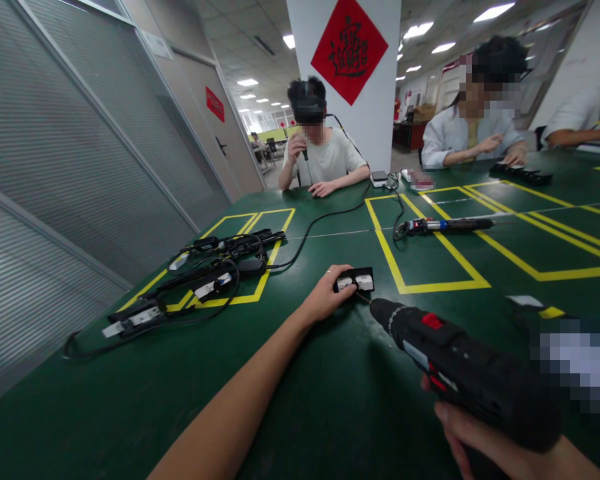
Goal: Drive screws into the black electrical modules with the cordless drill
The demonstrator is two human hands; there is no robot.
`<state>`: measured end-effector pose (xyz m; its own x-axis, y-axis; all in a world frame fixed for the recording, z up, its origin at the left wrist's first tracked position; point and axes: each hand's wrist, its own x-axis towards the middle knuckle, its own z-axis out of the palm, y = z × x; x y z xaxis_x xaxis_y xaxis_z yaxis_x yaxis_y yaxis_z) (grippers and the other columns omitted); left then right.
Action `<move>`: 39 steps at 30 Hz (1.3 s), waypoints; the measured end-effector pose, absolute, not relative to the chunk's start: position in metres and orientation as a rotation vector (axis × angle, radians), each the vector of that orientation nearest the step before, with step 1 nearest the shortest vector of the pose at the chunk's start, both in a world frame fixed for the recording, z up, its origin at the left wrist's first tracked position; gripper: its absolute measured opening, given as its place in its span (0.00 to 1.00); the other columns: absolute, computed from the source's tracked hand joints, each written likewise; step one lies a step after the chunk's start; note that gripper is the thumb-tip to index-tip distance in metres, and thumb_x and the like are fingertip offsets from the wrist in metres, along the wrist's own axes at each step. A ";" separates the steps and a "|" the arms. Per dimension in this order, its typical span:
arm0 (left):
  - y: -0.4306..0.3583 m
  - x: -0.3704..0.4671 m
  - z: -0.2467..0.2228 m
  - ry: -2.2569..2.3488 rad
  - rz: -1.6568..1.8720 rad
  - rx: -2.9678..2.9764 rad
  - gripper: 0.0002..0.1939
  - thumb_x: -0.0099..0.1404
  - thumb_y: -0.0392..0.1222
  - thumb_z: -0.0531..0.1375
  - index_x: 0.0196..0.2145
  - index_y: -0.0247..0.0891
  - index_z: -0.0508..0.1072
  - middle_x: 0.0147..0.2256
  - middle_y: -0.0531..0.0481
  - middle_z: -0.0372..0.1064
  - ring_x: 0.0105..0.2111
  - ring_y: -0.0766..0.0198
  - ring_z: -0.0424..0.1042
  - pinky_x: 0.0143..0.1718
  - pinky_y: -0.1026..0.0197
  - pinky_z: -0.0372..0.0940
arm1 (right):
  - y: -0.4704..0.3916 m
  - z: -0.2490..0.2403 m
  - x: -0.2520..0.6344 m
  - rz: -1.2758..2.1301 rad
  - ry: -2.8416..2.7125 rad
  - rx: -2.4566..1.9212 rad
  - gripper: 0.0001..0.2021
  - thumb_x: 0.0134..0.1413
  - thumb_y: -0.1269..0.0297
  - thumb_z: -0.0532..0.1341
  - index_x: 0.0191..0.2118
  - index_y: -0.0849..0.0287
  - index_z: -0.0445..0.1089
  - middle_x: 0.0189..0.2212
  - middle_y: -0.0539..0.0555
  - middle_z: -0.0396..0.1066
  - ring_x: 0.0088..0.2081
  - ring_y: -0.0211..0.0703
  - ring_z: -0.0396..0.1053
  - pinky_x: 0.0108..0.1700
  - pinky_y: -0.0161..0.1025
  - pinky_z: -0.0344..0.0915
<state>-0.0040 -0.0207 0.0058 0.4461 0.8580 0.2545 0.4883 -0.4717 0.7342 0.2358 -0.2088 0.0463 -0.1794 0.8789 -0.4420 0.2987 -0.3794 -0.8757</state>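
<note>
My left hand [331, 293] grips a small black plastic piece [369, 273] with white parts in it, held on the green table in front of me. In my right hand [485, 427] is a black cordless drill [450, 353] with red accents, its handle wrapped by my fingers. The drill's thin bit [363, 298] points at the lower edge of the black piece, close to my left thumb. Whether the bit touches the piece, I cannot tell.
Black power strips with cables [210, 273] lie to the left. A pen-shaped electric screwdriver [445, 225] rests beyond the drill. Yellow tape [445, 288] marks boxes on the green table [290, 413]. Across sits a person [330, 153] with a screwdriver; another person [475, 133] handles black parts at right.
</note>
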 end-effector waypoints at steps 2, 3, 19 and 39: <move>-0.021 -0.004 0.007 1.128 0.828 2.118 0.22 0.63 0.45 0.56 0.54 0.41 0.62 0.50 0.45 0.63 0.50 0.57 0.64 0.55 0.52 0.59 | -0.208 0.039 0.236 1.548 -1.383 -1.568 0.14 0.52 0.53 0.60 0.40 0.57 0.69 0.11 0.46 0.72 0.15 0.41 0.71 0.22 0.38 0.67; -0.022 -0.004 0.008 1.129 0.826 2.116 0.22 0.63 0.45 0.56 0.54 0.40 0.62 0.50 0.45 0.63 0.50 0.57 0.64 0.55 0.52 0.59 | -0.208 0.037 0.236 1.530 -1.401 -1.549 0.15 0.52 0.53 0.59 0.39 0.58 0.69 0.10 0.46 0.71 0.14 0.42 0.72 0.21 0.37 0.66; -0.020 -0.004 0.003 1.121 0.852 2.110 0.22 0.61 0.44 0.57 0.53 0.40 0.63 0.49 0.45 0.63 0.50 0.57 0.65 0.55 0.53 0.60 | -0.207 0.031 0.241 1.648 -1.361 -1.565 0.14 0.52 0.53 0.61 0.39 0.56 0.70 0.11 0.44 0.70 0.16 0.39 0.71 0.23 0.34 0.66; -0.019 -0.006 0.002 1.103 0.842 2.120 0.24 0.60 0.41 0.58 0.55 0.40 0.61 0.51 0.45 0.62 0.51 0.56 0.63 0.56 0.53 0.58 | -0.210 0.028 0.238 1.527 -1.387 -1.553 0.16 0.52 0.53 0.58 0.42 0.58 0.64 0.11 0.46 0.71 0.14 0.40 0.70 0.21 0.36 0.65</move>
<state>-0.0057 -0.0194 0.0024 0.4541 0.8530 0.2573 0.4733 -0.4756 0.7415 0.2379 -0.2101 0.0278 -0.1794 0.9105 -0.3726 0.2835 -0.3148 -0.9058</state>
